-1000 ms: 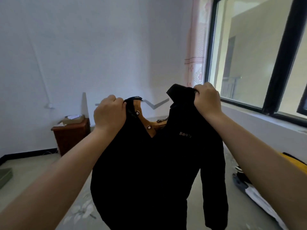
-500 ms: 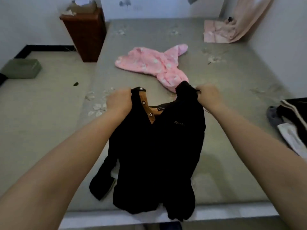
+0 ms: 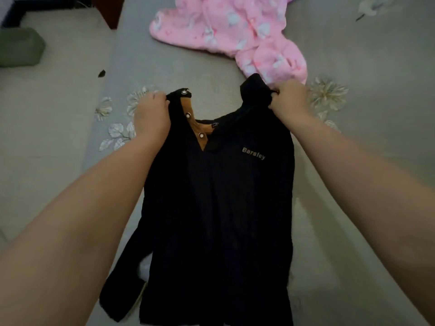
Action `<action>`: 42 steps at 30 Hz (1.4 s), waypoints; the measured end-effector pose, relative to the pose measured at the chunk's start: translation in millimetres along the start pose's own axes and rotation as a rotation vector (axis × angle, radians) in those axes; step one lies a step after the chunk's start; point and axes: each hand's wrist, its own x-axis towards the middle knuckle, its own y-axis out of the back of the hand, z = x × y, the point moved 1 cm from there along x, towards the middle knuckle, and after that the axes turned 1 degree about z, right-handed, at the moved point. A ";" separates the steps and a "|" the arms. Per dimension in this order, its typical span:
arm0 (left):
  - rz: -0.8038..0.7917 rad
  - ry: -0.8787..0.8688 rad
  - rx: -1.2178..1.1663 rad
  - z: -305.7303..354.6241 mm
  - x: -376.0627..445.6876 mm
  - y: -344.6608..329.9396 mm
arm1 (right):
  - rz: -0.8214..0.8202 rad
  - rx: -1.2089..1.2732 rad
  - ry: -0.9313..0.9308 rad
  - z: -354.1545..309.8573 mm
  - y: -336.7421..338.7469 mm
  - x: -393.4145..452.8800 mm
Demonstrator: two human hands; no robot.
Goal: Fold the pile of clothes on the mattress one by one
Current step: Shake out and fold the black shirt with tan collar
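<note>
A black long-sleeved shirt (image 3: 219,208) with a tan button placket and small chest lettering lies front up on the grey mattress (image 3: 353,184). My left hand (image 3: 150,114) grips its left shoulder beside the collar. My right hand (image 3: 289,100) grips the right shoulder, where the collar stands bunched. One sleeve trails toward the mattress's near left edge; the other sleeve is hidden. A pink fleecy garment (image 3: 235,31) lies spread just beyond the shirt.
Left of the mattress is beige floor with a green box (image 3: 18,45) at the far left. A dark wooden cabinet's foot (image 3: 110,10) stands at the mattress's far left corner. Flower prints mark the sheet near both hands.
The shirt came down from being held up in the air onto the mattress. My view tilted down from the wall and window, and both hands kept their grip on the shoulders.
</note>
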 end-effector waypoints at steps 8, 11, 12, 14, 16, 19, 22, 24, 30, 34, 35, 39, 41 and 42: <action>-0.321 -0.048 0.035 11.5 -63.3 -111.9 | -0.332 0.079 -0.041 56.7 -100.1 -32.2; -0.495 0.015 -0.032 21.5 -129.3 -152.8 | -0.295 -0.064 -0.184 93.0 -131.0 -89.7; -0.538 0.031 -0.029 24.5 -145.8 -164.1 | -0.290 -0.087 -0.225 103.5 -138.6 -105.7; -0.557 0.036 0.027 26.9 -167.1 -181.7 | -0.262 -0.088 -0.253 118.0 -150.3 -126.4; -0.495 0.029 0.063 26.1 -174.0 -192.0 | -0.174 0.009 -0.248 126.3 -155.9 -130.6; -0.421 0.010 0.075 26.0 -174.0 -200.7 | 0.009 0.173 -0.237 134.0 -153.9 -121.9; -0.461 0.020 0.100 25.8 -176.7 -201.6 | 0.036 0.200 -0.291 149.7 -132.1 -115.7; -0.483 0.028 0.098 26.3 -176.7 -200.7 | 0.066 0.183 -0.375 168.7 -107.5 -107.3; -0.510 0.054 0.116 26.5 -176.4 -198.8 | -0.048 -0.222 -0.352 226.7 -65.7 -36.2; -0.507 0.054 0.132 29.7 -175.1 -196.6 | -0.142 -0.382 -0.295 235.3 -80.4 -1.1; -0.508 0.051 0.133 30.2 -175.1 -196.2 | -0.145 -0.417 -0.290 235.4 -86.1 -0.3; -0.503 0.055 0.132 29.0 -174.2 -197.3 | -0.030 -0.352 -0.367 229.0 -94.9 -15.1; -0.518 0.051 0.134 29.8 -173.0 -197.3 | 0.062 -0.251 -0.363 218.6 -91.9 -31.6; -0.523 0.052 0.132 29.8 -173.0 -197.8 | 0.129 -0.195 -0.318 209.5 -90.2 -44.2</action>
